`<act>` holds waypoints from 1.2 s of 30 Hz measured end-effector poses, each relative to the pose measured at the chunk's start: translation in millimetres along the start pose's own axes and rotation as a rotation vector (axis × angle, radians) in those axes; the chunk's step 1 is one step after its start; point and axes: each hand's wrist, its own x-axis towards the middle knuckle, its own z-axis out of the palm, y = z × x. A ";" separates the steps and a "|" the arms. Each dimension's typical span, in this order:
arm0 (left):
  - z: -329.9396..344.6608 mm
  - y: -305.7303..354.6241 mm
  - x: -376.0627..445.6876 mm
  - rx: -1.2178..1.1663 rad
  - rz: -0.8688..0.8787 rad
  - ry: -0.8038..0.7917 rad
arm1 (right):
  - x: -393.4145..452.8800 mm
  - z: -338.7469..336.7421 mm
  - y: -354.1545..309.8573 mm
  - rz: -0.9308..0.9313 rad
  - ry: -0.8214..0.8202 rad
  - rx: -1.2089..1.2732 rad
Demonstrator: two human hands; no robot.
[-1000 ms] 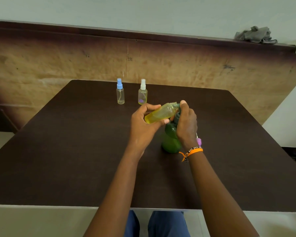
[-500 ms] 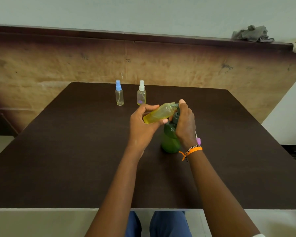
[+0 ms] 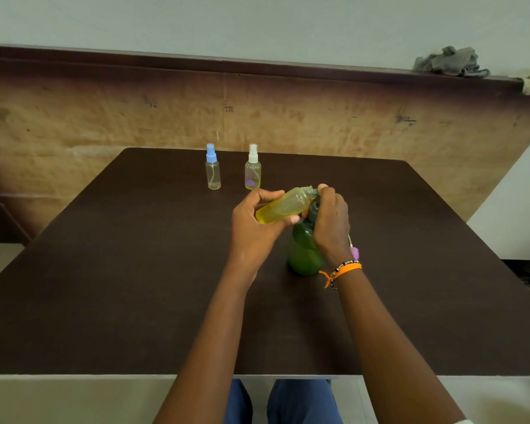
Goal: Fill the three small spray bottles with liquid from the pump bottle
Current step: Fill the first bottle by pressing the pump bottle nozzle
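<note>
Dark table (image 3: 135,286) fills frame. Centre: left hand (image 3: 251,228) grips tilted uncapped bottle (image 3: 283,205), mostly yellow-filled, mouth at pump; right hand (image 3: 331,221) clasps green pump bottle (image 3: 303,249). Upper centre: blue-capped bottle (image 3: 212,168) and white-capped bottle (image 3: 252,168) stand capped, look nearly empty; likely two left.

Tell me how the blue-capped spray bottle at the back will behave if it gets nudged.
The blue-capped spray bottle looks nearly empty, so it is probably very light. Tall and narrow on the smooth table, it would likely tip rather than slide, then roll.

Dark table (image 3: 104,301), grey cloth (image 3: 450,61) (crumpled) on ledge (image 3: 196,61)
</note>
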 end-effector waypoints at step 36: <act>-0.9 1.3 0.2 0.015 0.004 0.000 | -5.4 -1.0 -4.9 0.053 -0.026 0.053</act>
